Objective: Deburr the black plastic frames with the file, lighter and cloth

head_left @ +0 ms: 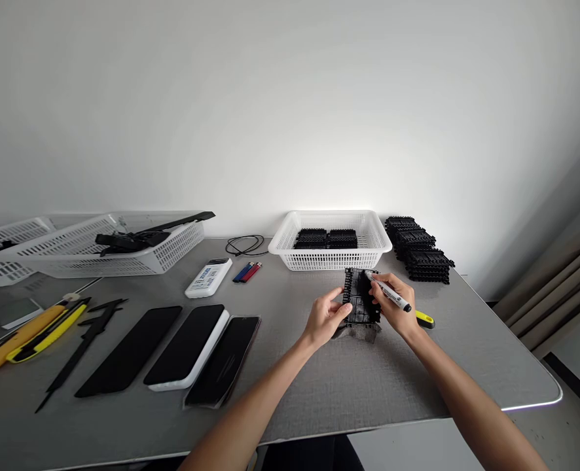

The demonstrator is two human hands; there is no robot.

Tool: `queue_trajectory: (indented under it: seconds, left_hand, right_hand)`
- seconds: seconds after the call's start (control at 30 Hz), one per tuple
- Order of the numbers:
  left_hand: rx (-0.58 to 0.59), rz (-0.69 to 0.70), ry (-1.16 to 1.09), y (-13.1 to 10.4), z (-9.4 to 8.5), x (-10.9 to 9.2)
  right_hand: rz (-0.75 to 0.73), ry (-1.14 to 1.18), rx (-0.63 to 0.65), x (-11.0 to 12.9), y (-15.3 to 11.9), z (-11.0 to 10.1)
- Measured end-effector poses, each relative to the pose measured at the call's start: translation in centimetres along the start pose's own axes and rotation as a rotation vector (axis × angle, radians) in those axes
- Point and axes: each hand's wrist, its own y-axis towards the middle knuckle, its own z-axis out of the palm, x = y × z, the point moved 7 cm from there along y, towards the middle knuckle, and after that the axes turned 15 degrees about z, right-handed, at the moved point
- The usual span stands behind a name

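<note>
My left hand (326, 317) grips a black plastic panel (356, 297) with toothed edges by its left side, thumb on its face. My right hand (397, 304) is closed around a white marker (391, 294) with a black end, its tip at the upper part of the panel. Under the panel lies a grey cloth (368, 334), partly hidden. A tool with a yellow and black handle (425, 319) shows from behind my right hand; the rest of it is covered.
Behind the panel, a white basket (339, 261) holds similar black panels; stacks of them (425, 255) stand at its right. Leftward lie two lighters (247, 272), a cable (245, 245), a white power bank (208, 278), phones (186, 347), calipers (81, 350), yellow cutters (49, 329) and another basket (162, 258).
</note>
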Motion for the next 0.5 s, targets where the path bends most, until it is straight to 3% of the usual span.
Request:
queue_trajectory:
  seconds: [0.17,0.3,0.37,0.5]
  left_hand:
    - [-0.023,-0.04,-0.135,0.0,0.1,0.4]
    - [-0.134,-0.09,-0.152,0.1,-0.8,1.9]
    - [-0.208,-0.084,-0.121,0.2,-1.6,2.5]
    - [-0.397,-0.054,-0.033,0.2,-3.7,3.1]
  right_hand:
    - [-0.022,0.06,-0.061,0.4,0.0,-0.5]
    - [0.004,0.108,-0.138,1.2,0.3,-2.1]
    - [0.011,0.047,-0.046,1.6,0.0,-2.3]
    - [0.024,-0.1,0.317,0.4,-2.5,-1.2]
